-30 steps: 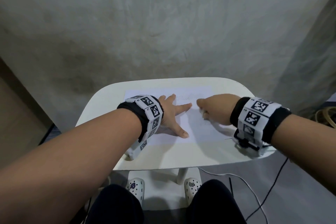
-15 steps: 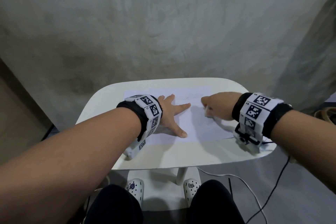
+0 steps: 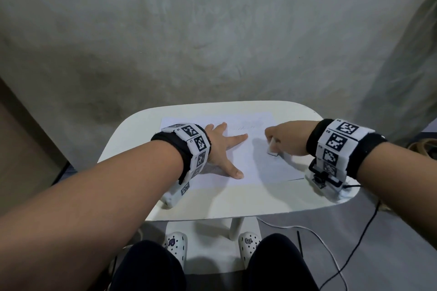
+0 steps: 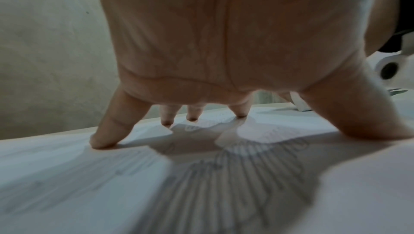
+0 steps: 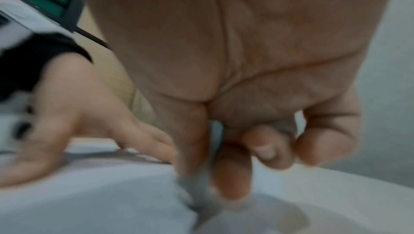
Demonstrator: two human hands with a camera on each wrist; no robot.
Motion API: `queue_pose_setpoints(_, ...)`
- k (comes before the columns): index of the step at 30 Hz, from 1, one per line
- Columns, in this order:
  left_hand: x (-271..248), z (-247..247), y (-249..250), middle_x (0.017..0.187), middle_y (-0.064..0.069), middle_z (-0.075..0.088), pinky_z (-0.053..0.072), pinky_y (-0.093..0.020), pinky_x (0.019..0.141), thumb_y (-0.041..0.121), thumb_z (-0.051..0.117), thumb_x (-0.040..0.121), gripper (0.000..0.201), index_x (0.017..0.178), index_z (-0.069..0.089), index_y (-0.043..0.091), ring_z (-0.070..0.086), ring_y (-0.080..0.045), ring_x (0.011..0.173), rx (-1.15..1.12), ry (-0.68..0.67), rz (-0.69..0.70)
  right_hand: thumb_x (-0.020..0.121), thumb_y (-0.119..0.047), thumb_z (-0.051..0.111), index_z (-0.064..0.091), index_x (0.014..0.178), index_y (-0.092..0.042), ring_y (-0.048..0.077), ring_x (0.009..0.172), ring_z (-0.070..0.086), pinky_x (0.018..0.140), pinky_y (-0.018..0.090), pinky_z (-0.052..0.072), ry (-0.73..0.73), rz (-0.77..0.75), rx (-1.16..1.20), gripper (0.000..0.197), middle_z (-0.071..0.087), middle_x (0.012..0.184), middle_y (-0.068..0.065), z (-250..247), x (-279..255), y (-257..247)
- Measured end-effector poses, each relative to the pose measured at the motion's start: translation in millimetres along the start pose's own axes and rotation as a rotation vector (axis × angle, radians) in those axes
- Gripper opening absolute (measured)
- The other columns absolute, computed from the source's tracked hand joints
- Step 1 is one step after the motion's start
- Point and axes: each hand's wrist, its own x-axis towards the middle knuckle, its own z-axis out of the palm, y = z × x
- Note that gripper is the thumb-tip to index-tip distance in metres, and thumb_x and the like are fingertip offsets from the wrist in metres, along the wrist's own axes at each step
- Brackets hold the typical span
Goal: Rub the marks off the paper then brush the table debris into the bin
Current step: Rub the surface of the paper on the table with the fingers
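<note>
At the frame's centre the paper (image 3: 246,160) lies flat on the white surface (image 3: 212,201). The left hand (image 3: 222,146) presses it with fingers spread straight, left of middle. To its right, the right hand (image 3: 287,138) pinches a white eraser (image 3: 273,149), its lower end on the sheet.

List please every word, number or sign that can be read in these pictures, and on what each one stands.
No text reads clearly.
Black-and-white square marker tags on the left wristband and the right wristband: coded patterns; the tiny labels beside them are too small to read.
Grey pencil marks on the white paper sheet: scribbles, not letters.
</note>
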Motion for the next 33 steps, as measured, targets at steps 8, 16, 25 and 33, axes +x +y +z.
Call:
queue_pose_setpoints(8,0.0,-0.9,0.3,0.163,-0.004,-0.021,0.007,-0.059,0.115,0.080,0.059,0.072,0.109,0.147,-0.014,0.055,-0.014,-0.035,0.149,0.006,-0.007,-0.003,0.093,-0.016,0.042,0.043,0.093,-0.018,0.023,0.082,0.049,0.076,0.033,0.040,0.013,0.040,-0.025,0.002,0.057,0.092,0.002,-0.8,-2.3,5.0)
queue_pose_setpoints(16,-0.5,-0.3,0.7,0.163,-0.004,-0.021,0.007,-0.058,0.116,0.079,0.059,0.073,0.108,0.147,-0.014,0.054,-0.014,-0.035,0.149,0.012,-0.002,-0.002,0.094,-0.017,0.044,0.046,0.096,-0.017,0.023,0.080,0.050,0.074,0.031,0.038,0.008,0.026,-0.013,0.003,0.058,0.088,0.001,2.2,-6.1,2.2)
queue_pose_setpoints(25,0.9,-0.7,0.3,0.163,-0.004,-0.021,0.007,-0.058,0.115,0.080,0.059,0.072,0.109,0.148,-0.015,0.054,-0.014,-0.036,0.149,0.013,-0.010,-0.001,0.095,-0.018,0.043,0.040,0.092,-0.019,0.023,0.079,0.048,0.067,0.029,0.035,0.001,0.017,-0.098,0.004,0.052,0.082,-0.002,7.0,-6.0,1.1)
queue_pose_setpoints(33,0.9,0.0,1.0,0.162,-0.003,-0.021,0.006,-0.058,0.116,0.079,0.059,0.073,0.108,0.147,-0.015,0.054,-0.015,-0.035,0.149,0.009,-0.013,-0.008,0.095,-0.018,0.043,0.041,0.094,-0.019,0.021,0.078,0.050,0.070,0.030,0.039,0.007,0.006,-0.075,0.002,0.052,0.079,-0.004,9.5,-8.1,-4.1)
